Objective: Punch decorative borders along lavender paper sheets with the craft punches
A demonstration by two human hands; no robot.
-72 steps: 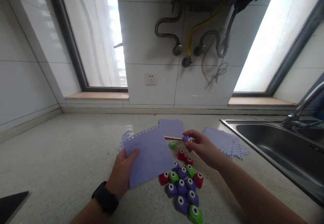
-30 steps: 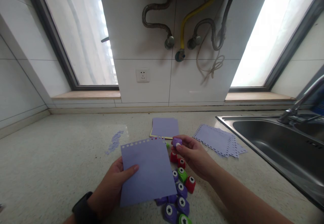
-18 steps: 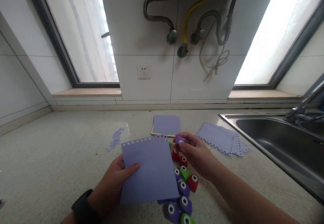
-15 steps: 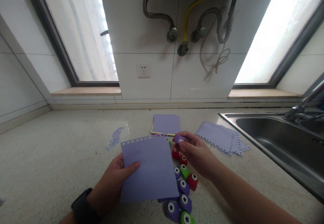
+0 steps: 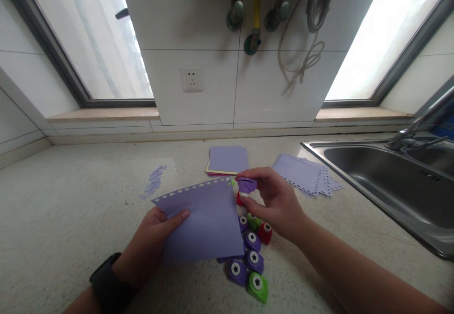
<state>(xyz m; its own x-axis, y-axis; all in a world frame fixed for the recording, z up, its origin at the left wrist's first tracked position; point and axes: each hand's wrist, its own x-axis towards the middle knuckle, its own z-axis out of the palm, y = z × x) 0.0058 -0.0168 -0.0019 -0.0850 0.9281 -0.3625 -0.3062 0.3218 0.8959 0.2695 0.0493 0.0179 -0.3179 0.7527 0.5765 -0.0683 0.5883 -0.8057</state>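
Above a speckled, stone-like tabletop, smooth lilac paper sheet with small cut-outs along its far edge, pinched by the left hand, thumb uppermost. Beside its upper right corner, purple plastic punch pinched in the right hand; contact with the paper not discernible. Just below, rounded craft punches in purple, green and red, topped with white discs. Beyond, squared paper stack; rightward, fanned sheets with pierced edges; leftward, confetti-like scraps.

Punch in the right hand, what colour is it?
The punch is purple, seen best in the head view.
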